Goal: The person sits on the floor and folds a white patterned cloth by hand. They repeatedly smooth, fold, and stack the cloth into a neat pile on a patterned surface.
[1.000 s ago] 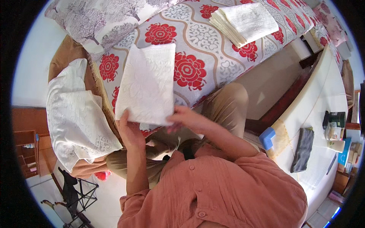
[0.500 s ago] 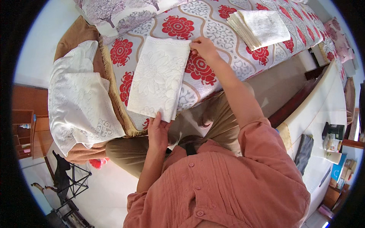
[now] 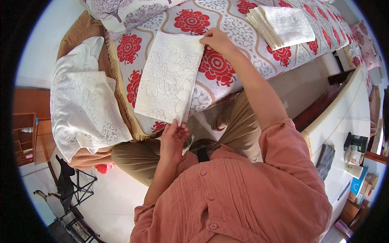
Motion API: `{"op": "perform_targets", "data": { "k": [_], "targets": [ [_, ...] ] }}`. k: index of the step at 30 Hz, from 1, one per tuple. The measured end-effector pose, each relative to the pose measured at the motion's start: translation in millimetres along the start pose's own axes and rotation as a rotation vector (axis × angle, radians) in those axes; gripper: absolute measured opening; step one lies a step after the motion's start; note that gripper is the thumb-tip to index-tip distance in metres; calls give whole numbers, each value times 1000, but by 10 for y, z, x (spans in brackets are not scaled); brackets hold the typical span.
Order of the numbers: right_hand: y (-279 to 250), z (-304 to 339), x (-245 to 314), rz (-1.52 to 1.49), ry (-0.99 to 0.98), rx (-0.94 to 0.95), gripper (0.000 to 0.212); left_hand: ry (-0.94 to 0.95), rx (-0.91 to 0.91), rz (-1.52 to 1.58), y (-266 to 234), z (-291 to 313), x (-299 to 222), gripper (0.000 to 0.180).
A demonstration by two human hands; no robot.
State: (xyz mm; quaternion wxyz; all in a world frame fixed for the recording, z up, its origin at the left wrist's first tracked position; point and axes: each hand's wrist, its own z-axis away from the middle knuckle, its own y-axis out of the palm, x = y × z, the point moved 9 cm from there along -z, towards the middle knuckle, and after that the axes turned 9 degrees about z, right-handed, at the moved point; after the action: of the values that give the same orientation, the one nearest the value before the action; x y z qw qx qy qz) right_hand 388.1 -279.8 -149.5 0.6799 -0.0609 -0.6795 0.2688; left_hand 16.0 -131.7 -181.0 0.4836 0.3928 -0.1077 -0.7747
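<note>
A folded white lace cloth (image 3: 168,75) with raised flowers lies on the red-and-grey flowered seat cover (image 3: 221,95). My right hand (image 3: 216,41) pinches its far right corner between thumb and fingers. At the near right corner, my left hand (image 3: 174,135) pinches the edge, with the other fingers curled below. Farther right on the same cover sits a stack of folded white cloths (image 3: 283,26). A loose white lace cloth (image 3: 87,105) drapes over the brown armrest at my left.
A tree-print cushion (image 3: 125,14) rests at the far left of the seat. To my right a pale tabletop (image 3: 336,117) holds a dark folded cloth (image 3: 325,160) and small containers. A black metal-framed stand (image 3: 75,182) is on the floor at lower left.
My left hand has shifted slightly right along the near edge to the corner, its fingers now more curled. The right hand keeps its hold on the far corner. The view has shifted slightly.
</note>
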Motion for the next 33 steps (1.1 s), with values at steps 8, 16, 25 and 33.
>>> {"op": "perform_targets", "data": {
  "k": [8,16,25,33],
  "targets": [
    [-137,-2,868,-375,-201,90,22,299,-8,-173,212,216,-442,16],
    [-24,-180,-92,175,-164,-10,29,153,-124,-313,-118,-198,90,20],
    [240,-239,193,566,-97,125,58,281,-153,-187,-103,-178,-122,40],
    [124,81,371,-234,36,266,89,349,71,92,362,-157,-618,53]
  ]
}}
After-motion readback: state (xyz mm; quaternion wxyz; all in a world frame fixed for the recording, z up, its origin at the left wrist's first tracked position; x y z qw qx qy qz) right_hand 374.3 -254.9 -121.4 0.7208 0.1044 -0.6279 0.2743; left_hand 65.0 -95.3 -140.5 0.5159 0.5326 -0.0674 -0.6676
